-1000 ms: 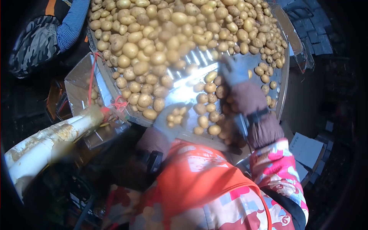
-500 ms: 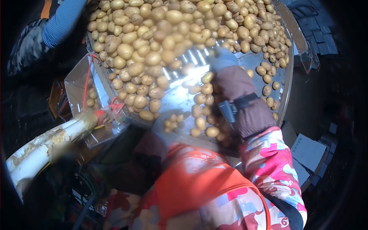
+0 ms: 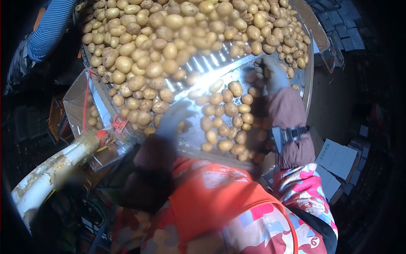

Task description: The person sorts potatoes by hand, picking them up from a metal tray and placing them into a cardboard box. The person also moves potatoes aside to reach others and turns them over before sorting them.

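Note:
Potatoes are heaped (image 3: 139, 55) over the back and left of a metal table (image 3: 186, 139). A smaller group of potatoes (image 3: 231, 109) lies spread on the bare metal before me. My left hand (image 3: 171, 120), in a pale glove and blurred, reaches over the table at the left of this group. Its fingers stretch out to the right, with a potato partly visible beside the palm. My right hand (image 3: 274, 75), also gloved, is at the right of the group with fingers apart and slightly bent. Nothing shows in its grip; dark shadow covers the potatoes beside it.
A blue striped sleeve (image 3: 50, 31) of another person is at the upper left. Cardboard boxes flank the table, one at left (image 3: 78, 95) containing potatoes. A white wrapped pole (image 3: 55, 169) slants at the lower left. More cardboard (image 3: 336, 158) lies at the right.
My right hand has moved right and slightly down, away from the bright slatted patch. My left hand has risen over the table, fingers extended. More potatoes show on the metal between them.

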A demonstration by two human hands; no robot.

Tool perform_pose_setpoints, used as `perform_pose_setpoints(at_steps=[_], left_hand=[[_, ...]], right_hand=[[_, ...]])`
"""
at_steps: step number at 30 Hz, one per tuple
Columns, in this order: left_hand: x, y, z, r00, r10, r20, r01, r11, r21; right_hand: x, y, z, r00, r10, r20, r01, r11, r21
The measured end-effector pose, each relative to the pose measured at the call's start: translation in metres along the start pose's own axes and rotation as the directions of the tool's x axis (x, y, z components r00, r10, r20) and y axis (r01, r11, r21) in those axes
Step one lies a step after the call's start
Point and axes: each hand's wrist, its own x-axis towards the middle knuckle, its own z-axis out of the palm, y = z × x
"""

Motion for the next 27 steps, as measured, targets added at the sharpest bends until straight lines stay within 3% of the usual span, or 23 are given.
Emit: perform_pose_setpoints(at_steps=[1,2,4,8,10,12,14,16,17,18,20,21,22,23,25,27], left_hand=[[0.008,0.012,0.008,0.999,0.017,-0.032,-0.013,0.994,0.110],[0.022,0.011,0.012,0.976,0.211,-0.050,-0.175,0.901,0.396],[0.055,-0.009,0.010,0.830,0.552,0.075,-0.355,0.420,0.835],[0.090,-0.044,0.008,0.883,0.461,0.085,-0.386,0.612,0.691],[0.092,-0.051,0.008,0.886,0.458,0.069,-0.397,0.673,0.624],[0.083,-0.041,0.014,0.909,0.414,0.043,-0.350,0.704,0.619],[0.072,-0.015,0.022,0.934,0.357,-0.008,-0.247,0.664,0.706],[0.062,0.010,0.036,0.951,0.295,-0.097,-0.095,0.573,0.814],[0.051,0.015,0.039,0.983,0.146,-0.113,-0.064,0.844,0.532],[0.034,0.018,0.037,0.997,-0.005,-0.074,0.018,0.985,0.174],[0.019,0.029,0.027,0.946,-0.162,0.282,0.239,0.935,-0.263],[0.016,0.037,0.018,0.839,-0.158,0.520,0.353,0.887,-0.299],[0.014,0.034,0.017,0.798,-0.132,0.589,0.393,0.854,-0.342],[0.013,0.031,0.015,0.751,-0.105,0.652,0.439,0.817,-0.374],[0.017,-0.009,0.030,0.871,-0.094,0.483,0.367,0.777,-0.511],[0.022,-0.051,0.046,0.956,-0.096,0.277,0.256,0.735,-0.628]], right_hand=[[0.011,-0.001,-0.002,0.997,-0.083,0.001,0.079,0.948,-0.308],[0.018,0.002,0.001,0.958,-0.249,0.141,0.276,0.674,-0.686],[0.041,0.019,0.014,0.899,-0.356,0.254,0.345,0.220,-0.912],[0.082,0.050,0.046,0.904,-0.426,0.040,0.122,0.165,-0.979],[0.079,0.040,0.050,0.922,-0.388,0.016,0.124,0.256,-0.959],[0.042,0.004,0.048,0.935,-0.337,0.113,0.214,0.278,-0.936],[0.030,-0.001,0.045,0.937,-0.330,0.115,0.269,0.469,-0.841],[0.030,0.026,0.036,0.966,-0.256,0.037,0.232,0.795,-0.560],[0.021,0.029,0.034,0.983,-0.182,0.002,0.171,0.918,-0.357],[-0.013,0.029,0.040,0.999,-0.039,0.010,0.039,0.996,-0.085],[-0.056,0.038,0.040,0.985,0.000,0.175,0.032,0.983,-0.179],[-0.071,0.032,0.041,0.942,-0.093,0.324,0.203,0.924,-0.325],[-0.080,0.025,0.042,0.864,-0.150,0.480,0.382,0.818,-0.431],[-0.076,0.039,0.040,0.786,-0.152,0.599,0.429,0.832,-0.351],[-0.053,0.021,0.032,0.897,-0.028,0.441,0.315,0.740,-0.594],[-0.018,-0.020,0.032,0.986,0.081,0.143,0.000,0.871,-0.491]])
